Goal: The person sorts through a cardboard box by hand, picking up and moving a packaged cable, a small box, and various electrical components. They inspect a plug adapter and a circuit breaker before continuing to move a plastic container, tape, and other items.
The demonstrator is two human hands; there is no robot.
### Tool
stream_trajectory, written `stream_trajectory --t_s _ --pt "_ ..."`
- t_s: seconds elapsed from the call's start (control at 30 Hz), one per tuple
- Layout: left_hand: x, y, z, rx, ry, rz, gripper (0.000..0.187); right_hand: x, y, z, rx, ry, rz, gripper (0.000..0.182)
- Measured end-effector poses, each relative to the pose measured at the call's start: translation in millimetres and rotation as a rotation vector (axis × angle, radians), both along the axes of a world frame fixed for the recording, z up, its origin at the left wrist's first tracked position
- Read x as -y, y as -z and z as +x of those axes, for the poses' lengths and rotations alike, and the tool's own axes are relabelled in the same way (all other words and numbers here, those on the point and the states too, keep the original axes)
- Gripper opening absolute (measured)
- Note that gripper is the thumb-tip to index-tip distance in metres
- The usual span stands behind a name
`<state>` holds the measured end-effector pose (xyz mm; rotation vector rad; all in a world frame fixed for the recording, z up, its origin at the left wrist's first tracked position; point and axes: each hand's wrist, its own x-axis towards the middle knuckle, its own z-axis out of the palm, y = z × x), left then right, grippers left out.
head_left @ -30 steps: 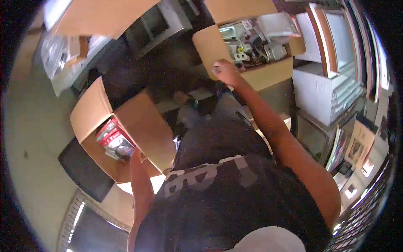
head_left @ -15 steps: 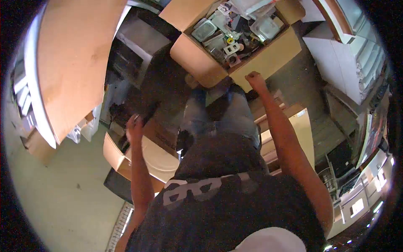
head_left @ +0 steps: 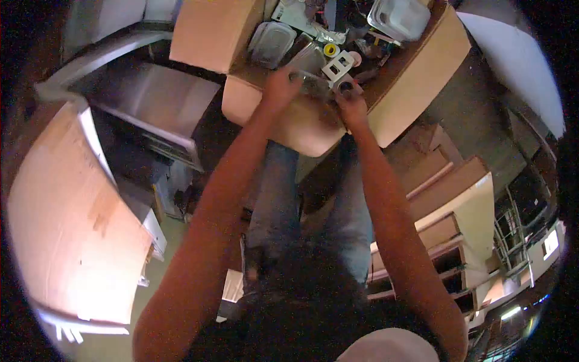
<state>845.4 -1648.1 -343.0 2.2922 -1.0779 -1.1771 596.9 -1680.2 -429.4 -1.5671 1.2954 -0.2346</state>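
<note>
Both my hands reach into the near side of an open cardboard box (head_left: pixel 416 72) full of loose small items. My left hand (head_left: pixel 282 89) is closed at the end of a clear plastic container (head_left: pixel 315 85), partly hidden by the fingers and blurred. My right hand (head_left: pixel 354 111) has its fingers curled around a small square plate with a round dark opening (head_left: pixel 345 88). Just beyond it lie a white plate with two rectangular openings (head_left: pixel 338 65) and a yellow tape roll (head_left: pixel 330 50).
Clear plastic tubs (head_left: pixel 271 43) lie in the box, with another stack (head_left: pixel 398 18) at its right. Wooden drawers or shelves (head_left: pixel 446 235) stand on the right. A large tan panel (head_left: pixel 72 223) fills the left side, below a metallic surface (head_left: pixel 157 96).
My view has moved closer to the box. My left hand has swung from the left side into the box, and my right hand has gone from beside the flap to the items inside.
</note>
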Motion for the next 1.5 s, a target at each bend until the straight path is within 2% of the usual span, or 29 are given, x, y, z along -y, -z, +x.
stream_trajectory --t_s 0.03,0.07,0.13,0.17,0.2,0.23,0.3,0.33,0.4,0.43,0.5,0.63,0.7,0.73,0.8,0.83,0.9,0.93,0.97,1.03,1.07,1.13,1.17,1.23,1.27,1.3,1.37,1.43,1.5 --pt "5 32 6 -0.006 0.016 0.002 0.04 0 15 9 0.002 0.009 -0.039 0.039" --pt "10 61 11 -0.064 0.091 0.047 0.043 2 30 19 -0.119 0.07 -0.132 0.042" --pt "12 92 10 -0.121 0.184 0.101 0.046 12 36 36 -0.244 0.147 -0.213 0.046" --pt "15 96 2 -0.032 0.302 0.339 0.054 29 27 46 -0.365 0.132 -0.182 0.045" --pt "14 98 -5 0.021 0.357 0.46 0.058 39 27 53 -0.483 0.114 -0.149 0.045" --pt "14 99 -11 0.071 0.422 0.582 0.062 43 39 53 -0.478 0.123 -0.142 0.045" --pt "10 96 -21 0.23 0.391 0.546 0.085 63 67 49 -0.512 0.311 0.017 0.056" --pt "8 96 -23 0.238 0.398 0.549 0.085 67 88 45 -0.507 0.318 0.023 0.056" --pt "6 95 -28 0.429 0.353 0.387 0.099 63 128 34 -0.382 0.251 0.014 0.049" --pt "8 94 -26 0.424 0.361 0.394 0.099 59 137 27 -0.388 0.254 0.023 0.049" --pt "14 102 -19 0.104 0.243 0.533 0.106 57 148 18 -0.331 0.135 -0.165 0.044" --pt "16 101 -16 0.127 0.287 0.457 0.107 48 138 13 -0.204 0.292 -0.258 0.04" --pt "32 76 -21 0.135 0.286 0.624 0.105 51 123 5 -0.354 -0.194 -0.276 0.036" --pt "27 79 -26 0.139 0.286 0.62 0.105 53 105 10 -0.35 -0.192 -0.28 0.036" --pt "12 88 -32 0.271 0.394 0.502 0.103 55 53 35 -0.073 0.592 0.433 0.027" --pt "14 82 -33 0.316 0.43 0.462 0.103 54 42 41 -0.072 0.594 0.431 0.027" --pt "21 76 -30 0.315 0.48 0.528 0.099 55 19 51 0.153 0.72 0.44 0.029" --pt "24 75 -28 0.315 0.499 0.548 0.098 64 -7 67 0.111 0.673 0.393 0.028" --pt "19 82 -25 0.218 0.47 0.431 0.091 67 -29 86 0.064 0.632 0.349 0.028" --pt "0 98 -21 0.003 0.409 0.213 0.076 58 -31 113 0.125 0.395 0.188 0.031" --pt "-4 106 -17 -0.099 0.369 0.097 0.069 54 -31 124 0.116 0.404 0.185 0.031" --pt "-4 101 -10 -0.214 0.334 -0.013 0.061 42 -27 134 -0.078 0.335 -0.046 0.036" --pt "-5 95 -7 -0.166 0.342 0.157 0.073 40 -26 124 -0.087 0.341 -0.045 0.036" --pt "3 73 9 -0.052 0.349 0.491 0.097 40 -21 92 -0.392 0.159 -0.066 0.051" --pt "6 61 21 -0.051 0.35 0.497 0.097 31 -9 76 -0.543 0.152 -0.155 0.06" --pt "10 47 35 -0.012 0.335 0.442 0.096 23 2 63 -0.541 0.151 -0.15 0.06" --pt "24 35 62 0.031 0.318 0.377 0.095 16 26 45 -0.723 0.077 -0.061 0.048" --pt "35 40 88 0.193 0.085 0.343 0.094 11 51 33 -0.693 0.014 -0.004 0.047" --pt "35 66 128 0.247 0.145 0.278 0.096 9 57 32 -0.661 -0.047 0.054 0.046"
